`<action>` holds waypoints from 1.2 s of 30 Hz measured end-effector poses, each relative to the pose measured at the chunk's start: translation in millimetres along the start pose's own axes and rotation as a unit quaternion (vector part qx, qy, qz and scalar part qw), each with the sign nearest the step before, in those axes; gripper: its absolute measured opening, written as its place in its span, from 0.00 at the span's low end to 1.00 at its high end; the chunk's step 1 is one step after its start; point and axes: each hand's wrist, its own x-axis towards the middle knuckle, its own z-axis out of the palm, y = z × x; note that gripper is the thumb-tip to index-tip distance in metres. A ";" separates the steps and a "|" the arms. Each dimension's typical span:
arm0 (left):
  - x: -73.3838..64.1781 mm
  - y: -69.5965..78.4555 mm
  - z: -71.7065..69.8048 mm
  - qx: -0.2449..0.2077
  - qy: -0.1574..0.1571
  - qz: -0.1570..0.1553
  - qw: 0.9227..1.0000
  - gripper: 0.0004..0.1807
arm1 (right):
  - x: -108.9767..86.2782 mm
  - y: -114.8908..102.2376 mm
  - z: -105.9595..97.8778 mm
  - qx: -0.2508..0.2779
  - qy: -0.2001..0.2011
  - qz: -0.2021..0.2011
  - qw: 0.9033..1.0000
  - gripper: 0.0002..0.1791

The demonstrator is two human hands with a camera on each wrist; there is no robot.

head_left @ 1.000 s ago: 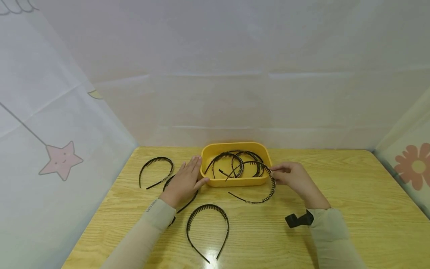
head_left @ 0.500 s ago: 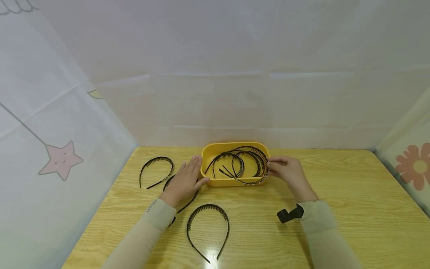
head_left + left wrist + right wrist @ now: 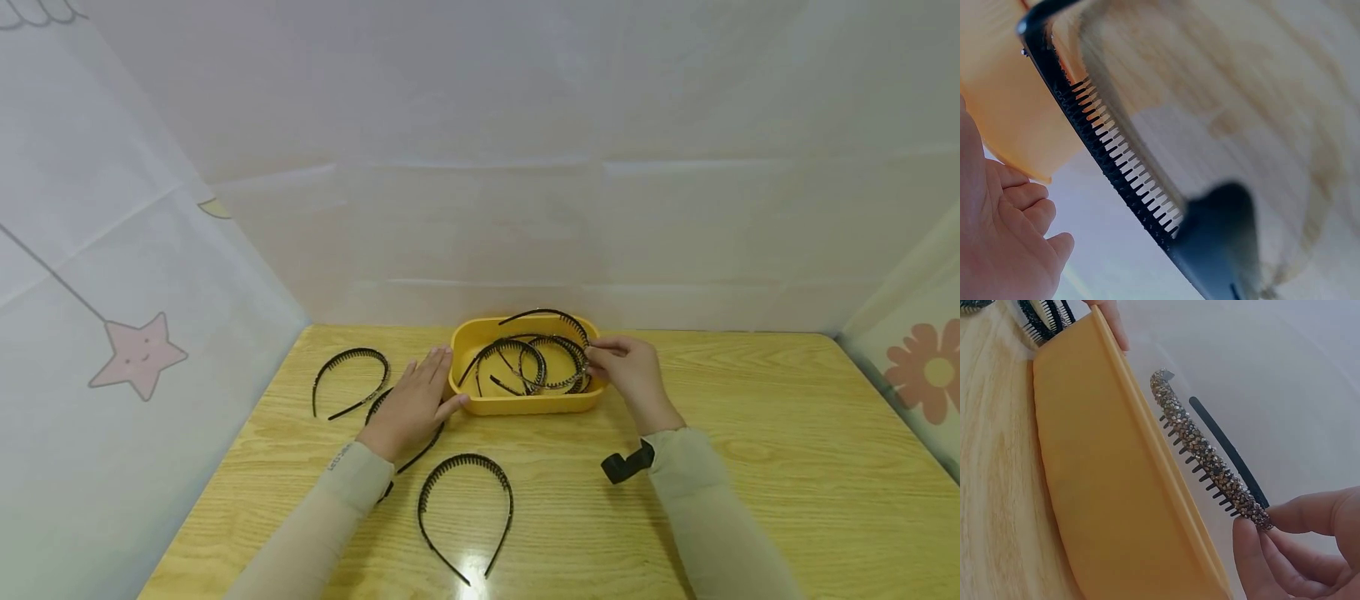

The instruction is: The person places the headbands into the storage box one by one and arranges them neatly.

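My right hand (image 3: 628, 377) pinches a black toothed headband (image 3: 1207, 459) between thumb and fingers. Glittering stones cover its outer side. It is held over the right end of a yellow plastic box (image 3: 525, 407), above the rim in the right wrist view. Several similar headbands (image 3: 542, 367) lie overlapping in the box. My left hand (image 3: 408, 414) rests against the box's left end, its fingers straight. Below that hand and forearm lies another headband (image 3: 429, 444), partly hidden; its comb teeth show large in the left wrist view.
On the wooden table (image 3: 750, 417), one headband (image 3: 350, 352) lies at the far left and another headband (image 3: 468, 457) in front of the box. A white cloth wall (image 3: 525, 208) stands behind the table. A black strap mount (image 3: 626, 465) juts from the right wrist.
My right hand has moved left and away from me, lifting the headband from in front of the box to over it. The left hand stays in place.
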 end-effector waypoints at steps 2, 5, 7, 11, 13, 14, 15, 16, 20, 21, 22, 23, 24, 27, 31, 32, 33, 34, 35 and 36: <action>0.1 -0.4 0.6 0.002 0.002 0.001 1.000 0.47 | 1.3 0.2 2.5 0.002 0.002 0.000 1.000 0.21; 0.4 -0.8 1.0 0.004 0.004 0.003 1.000 0.48 | 2.3 0.5 5.9 0.001 0.008 -0.001 1.000 0.20; 0.5 -0.5 0.7 0.007 0.003 0.002 1.000 0.48 | 3.0 1.1 7.6 -0.003 0.013 -0.005 1.000 0.20; 0.8 0.1 0.3 0.009 0.002 0.002 1.000 0.47 | 4.1 4.2 9.3 -0.024 0.025 -0.020 0.999 0.19; 0.8 0.2 0.4 0.008 0.000 0.000 1.000 0.47 | 4.0 6.3 9.7 -0.041 0.032 -0.030 0.998 0.18; 0.8 0.2 0.5 0.008 -0.002 -0.001 1.000 0.47 | 3.8 7.4 9.7 -0.052 0.035 -0.035 0.997 0.18; 0.9 0.3 0.5 0.008 -0.004 -0.002 1.000 0.47 | 3.4 8.6 9.6 -0.061 0.038 -0.040 0.997 0.17; 0.8 0.2 0.6 0.009 -0.006 -0.004 1.000 0.47 | 3.1 9.5 9.6 -0.071 0.041 -0.044 0.996 0.17; 0.6 -0.4 1.1 0.008 -0.005 -0.003 1.000 0.48 | 1.2 12.6 8.8 -0.114 0.049 -0.062 0.990 0.17; 0.5 -0.4 1.1 0.008 -0.005 -0.001 1.000 0.48 | 0.8 13.2 8.7 -0.123 0.051 -0.066 0.989 0.17; 0.6 -0.3 1.0 0.008 -0.005 -0.001 1.000 0.48 | 0.6 13.5 8.7 -0.134 0.053 -0.069 0.987 0.16; 0.6 -0.3 1.0 0.007 -0.003 0.001 1.000 0.48 | 0.3 13.9 8.8 -0.143 0.055 -0.073 0.985 0.16; 0.7 -0.1 0.8 0.009 -0.004 0.001 1.000 0.48 | 0.0 14.0 9.0 -0.155 0.057 -0.078 0.983 0.16; 0.6 0.4 0.1 0.007 -0.006 -0.001 1.000 0.48 | -0.6 14.1 10.0 -0.183 0.063 -0.089 0.977 0.15; 0.2 0.5 0.2 0.004 -0.006 -0.003 1.000 0.48 | -2.2 13.2 10.4 -0.206 0.069 -0.106 0.970 0.14; 0.2 0.6 0.2 0.005 -0.007 -0.004 1.000 0.48 | -2.8 13.0 10.1 -0.213 0.073 -0.111 0.968 0.14; 0.2 0.6 0.3 0.006 -0.008 -0.005 1.000 0.48 | -3.4 12.9 9.9 -0.221 0.075 -0.117 0.965 0.14; 0.1 0.5 0.5 0.006 -0.009 -0.005 1.000 0.48 | -4.0 12.8 9.5 -0.226 0.079 -0.123 0.963 0.14; 0.1 0.5 0.5 0.007 -0.010 -0.006 1.000 0.48 | -4.5 13.1 9.0 -0.233 0.083 -0.130 0.960 0.14; 0.1 0.4 0.8 0.008 -0.011 -0.006 1.000 0.48 | -4.9 13.6 8.4 -0.241 0.088 -0.135 0.957 0.13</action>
